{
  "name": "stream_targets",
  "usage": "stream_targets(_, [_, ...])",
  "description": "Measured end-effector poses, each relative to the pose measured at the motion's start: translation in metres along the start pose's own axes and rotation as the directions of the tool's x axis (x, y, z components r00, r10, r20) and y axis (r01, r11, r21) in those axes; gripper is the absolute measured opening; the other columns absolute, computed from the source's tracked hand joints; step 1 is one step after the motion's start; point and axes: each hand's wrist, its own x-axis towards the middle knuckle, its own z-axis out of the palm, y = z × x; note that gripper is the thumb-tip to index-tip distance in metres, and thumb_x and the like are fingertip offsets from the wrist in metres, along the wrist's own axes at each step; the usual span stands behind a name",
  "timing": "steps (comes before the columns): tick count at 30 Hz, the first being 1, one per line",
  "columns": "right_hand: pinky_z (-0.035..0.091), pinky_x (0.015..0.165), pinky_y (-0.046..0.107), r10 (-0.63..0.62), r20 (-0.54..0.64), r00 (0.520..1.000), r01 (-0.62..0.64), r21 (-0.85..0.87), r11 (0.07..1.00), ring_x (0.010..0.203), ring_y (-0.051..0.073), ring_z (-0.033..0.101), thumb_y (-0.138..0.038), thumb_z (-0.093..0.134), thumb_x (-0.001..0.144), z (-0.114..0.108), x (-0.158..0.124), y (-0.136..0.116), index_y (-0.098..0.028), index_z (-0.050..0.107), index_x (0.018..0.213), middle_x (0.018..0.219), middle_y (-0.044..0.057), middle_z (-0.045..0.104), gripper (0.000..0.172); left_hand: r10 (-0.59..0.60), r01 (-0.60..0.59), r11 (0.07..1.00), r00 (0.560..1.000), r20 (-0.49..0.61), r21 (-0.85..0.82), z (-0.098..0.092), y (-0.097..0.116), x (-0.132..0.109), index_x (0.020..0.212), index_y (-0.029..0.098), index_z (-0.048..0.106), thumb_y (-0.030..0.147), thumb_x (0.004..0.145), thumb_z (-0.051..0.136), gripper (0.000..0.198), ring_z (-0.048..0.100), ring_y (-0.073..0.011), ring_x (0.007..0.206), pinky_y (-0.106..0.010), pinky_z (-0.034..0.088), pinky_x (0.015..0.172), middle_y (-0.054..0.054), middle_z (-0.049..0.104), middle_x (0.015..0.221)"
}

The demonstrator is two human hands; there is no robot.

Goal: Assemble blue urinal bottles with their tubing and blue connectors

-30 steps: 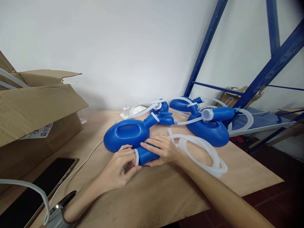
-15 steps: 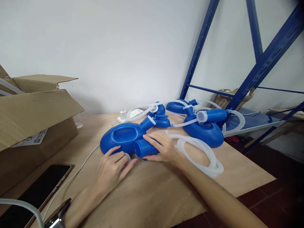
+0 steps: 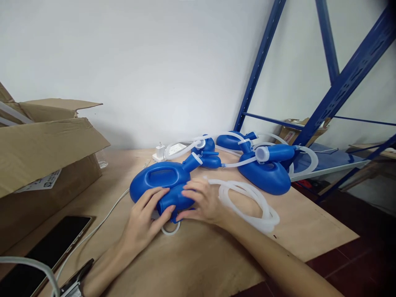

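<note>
Near the front middle of the table, my left hand closes its thumb and fingers round the open end of a blue plastic urinal funnel. My right hand grips the other end of the same funnel from the right, fingers curled over it. Under the funnel shows a thin whitish ring, partly hidden by my left fingers. Just behind the funnel lies a blue urinal bottle with a handle opening and a white-rimmed neck. A translucent hose lies coiled right of my right hand.
More blue bottles and funnels with hoses lie at the back right. A power strip with a charger is by the wall. At left are a cardboard box, a phone and a cable. A blue metal rack stands right.
The funnel has moved left and toward me, and my left hand has taken hold of its open end. The right hand came along; the coiled hose shifted left. The ring shows more.
</note>
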Motion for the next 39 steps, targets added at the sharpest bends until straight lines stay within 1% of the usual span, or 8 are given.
stream_targets(3, [0.057, 0.094, 0.048, 0.268, -0.08, 0.96, -0.266, 0.042, 0.963, 0.106, 0.027, 0.066, -0.043, 0.061, 0.103, -0.018, 0.005, 0.008, -0.024, 0.058, 0.133, 0.112, 0.011, 0.071, 0.036, -0.003, 0.004, 1.0, 0.999, -0.04, 0.02, -0.006, -0.002, 0.002, 0.131, 0.022, 0.058, 0.035, 0.103, 0.061, 0.031, 0.072, -0.0224, 0.105, -0.036, 0.062, 0.094, -0.009, 0.067, 0.122])
stream_targets(5, [0.055, 0.1, 0.049, 0.391, 0.041, 0.92, -0.393, 0.074, 0.917, 0.112, 0.027, 0.066, -0.03, 0.055, 0.106, -0.029, 0.01, 0.015, -0.026, 0.063, 0.13, 0.118, 0.01, 0.072, 0.026, 0.029, -0.027, 0.999, 0.998, -0.063, 0.033, -0.009, -0.002, 0.003, 0.132, 0.021, 0.058, 0.034, 0.103, 0.06, 0.032, 0.072, -0.0222, 0.105, -0.035, 0.062, 0.094, -0.009, 0.067, 0.122])
stream_targets(9, [0.056, 0.104, 0.047, 0.485, 0.277, 0.83, -0.543, 0.201, 0.815, 0.118, 0.026, 0.067, -0.031, 0.057, 0.105, -0.034, 0.012, 0.024, -0.026, 0.071, 0.128, 0.123, 0.009, 0.075, 0.028, 0.049, -0.046, 0.998, 0.995, -0.088, 0.042, -0.009, -0.002, 0.004, 0.132, 0.021, 0.058, 0.035, 0.104, 0.058, 0.031, 0.072, -0.0234, 0.105, -0.036, 0.063, 0.091, -0.01, 0.067, 0.12])
stream_targets(18, [0.063, 0.086, 0.038, 0.761, 0.232, 0.606, -0.771, 0.406, 0.49, 0.102, 0.025, 0.076, -0.04, 0.069, 0.098, -0.01, -0.001, 0.026, -0.021, 0.079, 0.113, 0.109, 0.009, 0.08, 0.026, 0.053, -0.052, 0.998, 0.996, -0.072, 0.028, -0.005, 0.001, 0.002, 0.132, 0.022, 0.059, 0.032, 0.103, 0.062, 0.031, 0.072, -0.0241, 0.107, -0.039, 0.062, 0.094, -0.01, 0.067, 0.123])
stream_targets(24, [0.064, 0.085, 0.037, 0.711, 0.069, 0.699, -0.678, 0.379, 0.629, 0.096, 0.022, 0.076, -0.033, 0.068, 0.099, -0.01, 0.001, 0.023, -0.023, 0.078, 0.113, 0.106, 0.008, 0.08, 0.02, -0.171, 0.161, 0.98, 0.982, -0.082, -0.115, -0.001, 0.006, 0.0, 0.125, 0.025, 0.065, 0.037, 0.1, 0.066, 0.028, 0.073, -0.0198, 0.1, -0.029, 0.066, 0.08, -0.005, 0.07, 0.119])
stream_targets(30, [0.062, 0.089, 0.042, 0.566, -0.063, 0.822, -0.555, 0.134, 0.821, 0.096, 0.023, 0.074, -0.021, 0.058, 0.104, -0.009, 0.005, 0.022, -0.023, 0.076, 0.115, 0.101, 0.008, 0.081, 0.021, -0.315, 0.292, 0.93, 0.946, -0.073, -0.223, 0.004, 0.011, 0.0, 0.116, 0.027, 0.072, 0.041, 0.096, 0.071, 0.025, 0.073, -0.0176, 0.094, -0.024, 0.066, 0.068, -0.003, 0.072, 0.112])
stream_targets(35, [0.062, 0.089, 0.046, 0.338, -0.001, 0.941, -0.338, -0.045, 0.94, 0.101, 0.025, 0.073, -0.01, 0.05, 0.104, -0.016, 0.003, 0.025, -0.024, 0.07, 0.129, 0.108, 0.01, 0.079, 0.035, -0.316, 0.286, 0.927, 0.943, -0.098, -0.241, 0.003, 0.014, 0.0, 0.113, 0.026, 0.073, 0.041, 0.095, 0.072, 0.024, 0.073, -0.0181, 0.093, -0.027, 0.067, 0.071, -0.003, 0.072, 0.108])
stream_targets(39, [0.061, 0.091, 0.048, 0.175, 0.066, 0.982, -0.167, -0.11, 0.98, 0.107, 0.027, 0.071, -0.004, 0.046, 0.102, -0.025, -0.001, 0.027, -0.025, 0.062, 0.143, 0.114, 0.011, 0.077, 0.048, -0.327, 0.293, 0.924, 0.938, -0.112, -0.248, 0.0, 0.015, 0.001, 0.111, 0.026, 0.073, 0.041, 0.094, 0.073, 0.023, 0.073, -0.0182, 0.09, -0.027, 0.067, 0.069, -0.003, 0.073, 0.105])
